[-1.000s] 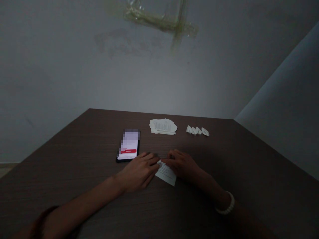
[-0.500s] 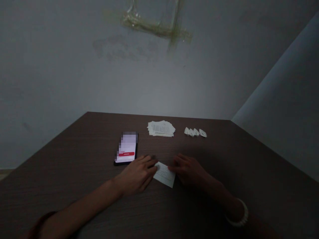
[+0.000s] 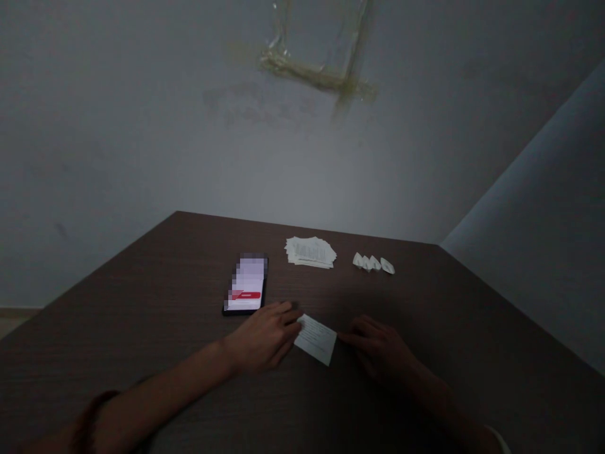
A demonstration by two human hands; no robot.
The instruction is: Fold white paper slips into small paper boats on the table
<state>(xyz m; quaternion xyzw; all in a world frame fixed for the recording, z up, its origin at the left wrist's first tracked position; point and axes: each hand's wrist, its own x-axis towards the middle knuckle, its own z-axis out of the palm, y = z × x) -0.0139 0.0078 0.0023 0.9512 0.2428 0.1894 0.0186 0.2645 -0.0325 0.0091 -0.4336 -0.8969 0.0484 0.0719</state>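
Note:
A small slip of printed paper (image 3: 316,341) lies tilted on the dark table in front of me. My left hand (image 3: 267,334) is closed at the slip's left edge, thumb and fingers meeting over its upper left corner. On the other side, my right hand (image 3: 378,347) points one digit at the slip's right corner, touching or almost touching it. The other fingers of that hand are loosely bent and grip nothing that I can see. Just beyond my left hand lies a phone (image 3: 248,284) with its screen lit.
Farther back on the brown table (image 3: 142,302) sits a pile of printed paper slips (image 3: 311,252). To its right, several small folded white papers (image 3: 373,262) stand in a row. A grey wall (image 3: 265,170) with tape marks (image 3: 312,77) rises behind the table.
My right hand has drawn back to the right, from the slip's upper edge to its right corner. My left hand stays at the left edge. The view has shifted slightly.

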